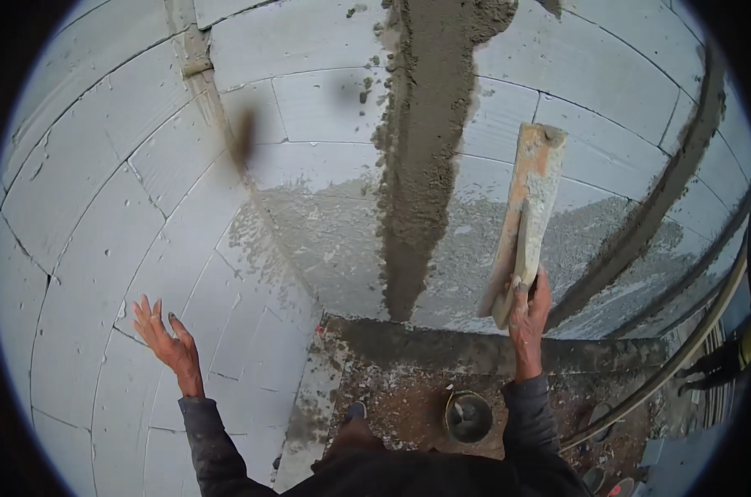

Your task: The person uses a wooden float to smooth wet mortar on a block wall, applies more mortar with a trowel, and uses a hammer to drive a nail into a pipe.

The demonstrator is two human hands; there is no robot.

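Note:
My right hand (pixel 528 321) is wrapped round the handle of a long, mortar-smeared plastering float (pixel 544 170), which is held upright in front of the block wall (pixel 330 108). My left hand (pixel 168 344) is raised before the adjoining left block wall (pixel 102 273), fingers spread, holding nothing. Between the hands, a thick vertical strip of wet grey mortar (pixel 421 174) runs down the facing wall. More mortar strips (pixel 678 186) run down to the right. Around their lower parts the blocks look damp and splashed with grey.
On the debris-strewn ground below stands a round bucket (pixel 448 414) with grey material inside. A long curved hose or pole (pixel 682 369) crosses the right side. Another person's dark-clothed legs (pixel 719 360) show at the right edge. Dark blurred spots (pixel 245 137) hang over the upper left.

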